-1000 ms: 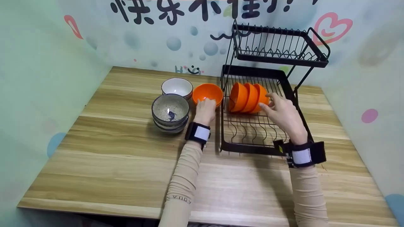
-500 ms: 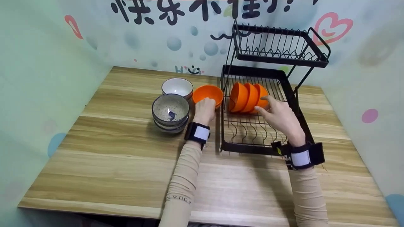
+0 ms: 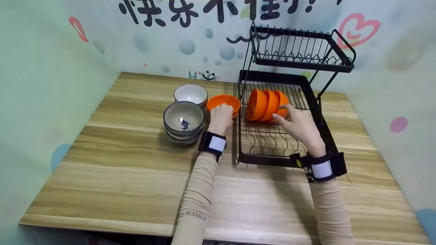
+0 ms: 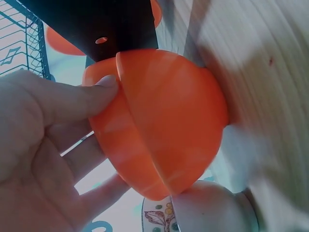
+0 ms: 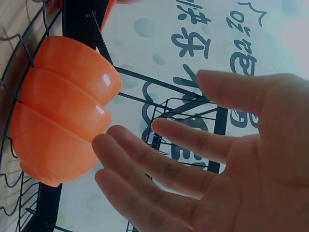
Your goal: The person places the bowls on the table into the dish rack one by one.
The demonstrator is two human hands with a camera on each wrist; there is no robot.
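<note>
My left hand [image 3: 220,119] pinches the upper of two nested orange bowls [image 3: 223,99] that stand left of the rack. In the left wrist view the thumb [image 4: 104,89] lies on that upper bowl's outside wall, and the other fingers reach behind its rim. The lower orange bowl [image 4: 174,121] sits beneath it on the table. Three orange bowls [image 3: 267,105] stand on edge in a row in the black dish rack [image 3: 265,160]. My right hand [image 3: 301,127] hovers beside the rightmost one, fingers loosely spread and holding nothing; whether the fingertips touch it I cannot tell.
Grey speckled bowls [image 3: 184,117] are stacked left of my left hand, and white bowls [image 3: 190,93] stand behind them. The rack's upper tier [image 3: 299,61] overhangs the back of its lower tray. A patterned wall [image 3: 163,51] closes the table's far side.
The upper orange bowl's far rim has come slightly nearer, with the left hand still on it. My right hand has drifted slightly left and toward me. The racked bowls stay put.
</note>
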